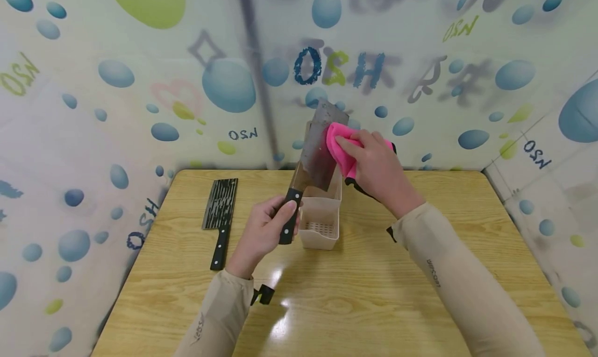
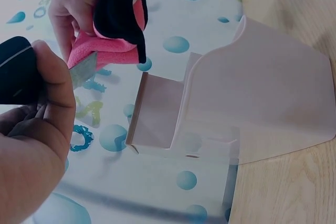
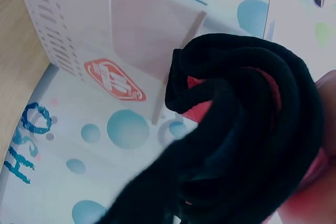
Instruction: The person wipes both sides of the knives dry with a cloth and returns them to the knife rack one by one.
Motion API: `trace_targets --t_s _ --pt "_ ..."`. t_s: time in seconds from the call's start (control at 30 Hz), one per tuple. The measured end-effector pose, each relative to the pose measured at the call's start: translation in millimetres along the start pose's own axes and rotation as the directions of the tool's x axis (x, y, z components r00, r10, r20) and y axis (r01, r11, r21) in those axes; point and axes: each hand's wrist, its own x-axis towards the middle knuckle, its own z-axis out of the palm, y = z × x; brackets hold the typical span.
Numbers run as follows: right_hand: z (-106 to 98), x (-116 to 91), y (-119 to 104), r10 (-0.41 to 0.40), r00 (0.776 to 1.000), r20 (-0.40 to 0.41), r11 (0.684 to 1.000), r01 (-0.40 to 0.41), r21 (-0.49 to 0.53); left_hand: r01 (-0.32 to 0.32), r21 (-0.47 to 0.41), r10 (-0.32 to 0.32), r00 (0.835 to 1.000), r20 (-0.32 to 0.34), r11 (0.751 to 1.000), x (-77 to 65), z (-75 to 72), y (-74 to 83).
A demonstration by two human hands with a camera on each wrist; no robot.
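Observation:
My left hand (image 1: pixel 266 227) grips the black riveted handle of a cleaver (image 1: pixel 314 162), its broad grey blade tilted up and away. Against the right part of that blade, my right hand (image 1: pixel 376 162) holds a bunched pink cloth (image 1: pixel 343 144) with black edging. In the left wrist view, the cloth (image 2: pixel 105 48) wraps over the blade's edge, and only a small strip of metal shows. The right wrist view is largely filled by the cloth's black side (image 3: pixel 252 119). A second cleaver (image 1: pixel 221 219), with a streaked dark blade and black handle, lies flat on the table to the left.
Behind and below the held cleaver stands a pale plastic holder (image 1: pixel 320 243) with stepped compartments and a slotted bottom. It rests on a wood-grain table (image 1: pixel 397 294). A patterned wall covering (image 1: pixel 397 87) rises at the table's far edge, with similar sides left and right.

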Motion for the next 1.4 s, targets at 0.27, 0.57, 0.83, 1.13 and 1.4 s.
trace_targets --t_s 0.27,0.57,0.83,1.13,1.4 --pt "-3 9 13 0.045 0.999 0.021 0.999 -0.045 -0.017 0.014 0.011 -0.014 1.0 0.012 1.0 -1.6 -0.2 0.7" --pt "-8 13 23 0.134 0.988 0.073 0.991 -0.134 -0.008 -0.001 0.037 0.0 0.999 0.036 0.999 0.2 0.5 0.0" --pt "-8 9 24 0.163 0.982 0.097 0.987 -0.163 -0.008 -0.01 0.055 0.007 0.999 0.053 0.998 0.0 0.3 -1.4" --pt "-3 3 16 0.063 0.996 0.058 0.998 -0.062 -0.023 0.025 0.064 -0.026 0.999 0.023 0.998 -1.0 -0.6 -1.1" --pt "-8 4 1 0.001 0.991 0.136 0.997 0.009 -0.073 0.031 0.063 -0.031 0.999 0.011 0.998 -0.8 -1.2 -2.1"
